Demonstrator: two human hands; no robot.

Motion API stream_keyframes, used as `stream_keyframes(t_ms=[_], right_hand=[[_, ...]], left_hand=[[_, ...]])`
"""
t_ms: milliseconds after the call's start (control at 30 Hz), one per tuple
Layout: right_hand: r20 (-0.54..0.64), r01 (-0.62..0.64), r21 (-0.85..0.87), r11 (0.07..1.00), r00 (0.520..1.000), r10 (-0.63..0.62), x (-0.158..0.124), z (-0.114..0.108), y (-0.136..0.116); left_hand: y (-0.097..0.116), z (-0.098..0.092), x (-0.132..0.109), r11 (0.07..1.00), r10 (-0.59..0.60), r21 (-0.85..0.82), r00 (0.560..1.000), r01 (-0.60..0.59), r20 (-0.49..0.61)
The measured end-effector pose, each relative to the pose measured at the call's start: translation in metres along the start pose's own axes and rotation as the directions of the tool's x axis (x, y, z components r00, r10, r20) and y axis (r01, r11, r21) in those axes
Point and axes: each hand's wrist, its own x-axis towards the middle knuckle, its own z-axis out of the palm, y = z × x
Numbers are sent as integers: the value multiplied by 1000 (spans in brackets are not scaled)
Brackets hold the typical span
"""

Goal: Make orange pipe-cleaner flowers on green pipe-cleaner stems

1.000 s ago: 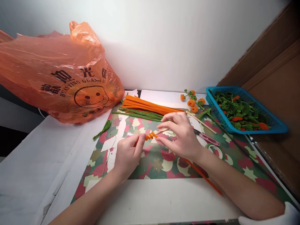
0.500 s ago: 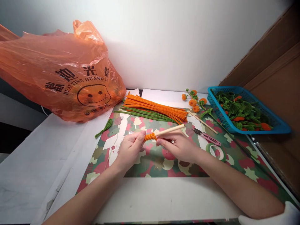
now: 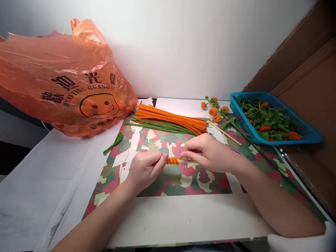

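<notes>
Right hand [image 3: 203, 153] has shifted over the stick [image 3: 183, 161], whose bare end showed 0.5 s ago; now pinching at the right end of the orange coil [image 3: 173, 161]. Left hand [image 3: 148, 167] closed around its left end. Coil wraps the stick between the 2 hands, above patterned mat [image 3: 170, 185].

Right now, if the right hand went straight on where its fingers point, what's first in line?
Probably the orange coil on the wooden stick, with the left hand just beyond it. One view leaves exact depth unclear.
</notes>
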Motion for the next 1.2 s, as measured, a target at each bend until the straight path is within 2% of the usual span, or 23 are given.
stream_keyframes(t_ms=[167, 300, 433, 533, 600, 667, 733, 800, 900, 967, 1033, 1100, 1200], right_hand=[[-114, -108, -200, 974, 990, 86, -2, 14, -12], [-182, -113, -287, 951, 981, 61, -1, 34, -9], [-231, -81, -125, 989, 972, 51, 1, 44, -7], [-325, -55, 32, 998, 944, 63, 1, 45, -7], [-327, -41, 147, 988, 941, 88, 2, 42, -6], [-223, -29, 268, 963, 970, 91, 3, 35, -3], [-74, -55, 360, 931, 993, 87, 5, 26, 3], [5, -130, 401, 907, 990, 139, 8, 16, 11], [13, -182, 369, 912, 982, 191, 8, 6, 18], [-41, -177, 266, 948, 980, 194, 6, 4, 16], [-140, -166, 128, 978, 973, 183, 3, 6, 8], [-219, -150, 25, 988, 964, 152, 0, 10, -2], [-279, -139, -46, 989, 953, 121, -3, 15, -13]], left_hand=[[1, 7, -5, 985, -113, 120, 990, 123, -87], [3, 8, -5, 951, -301, 39, 945, 308, -125], [3, 8, -1, 854, -496, -210, 866, 476, -54], [1, 8, 2, 696, -590, -466, 805, 546, 61], [-1, 8, 2, 595, -593, -586, 793, 550, 142], [-3, 6, 2, 556, -556, -628, 805, 545, 207], [-4, 3, 2, 602, -496, -604, 837, 523, 231], [-4, 0, 2, 729, -401, -513, 890, 453, 216], [-3, -4, 1, 922, -206, -295, 963, 251, 175], [-3, -4, 1, 979, -131, -137, 979, 154, 158], [-3, -2, 1, 990, -141, 13, 979, 140, 145], [-4, 0, 0, 976, -193, 123, 974, 179, 118], [-3, 3, 0, 951, -274, 162, 960, 262, 53]])
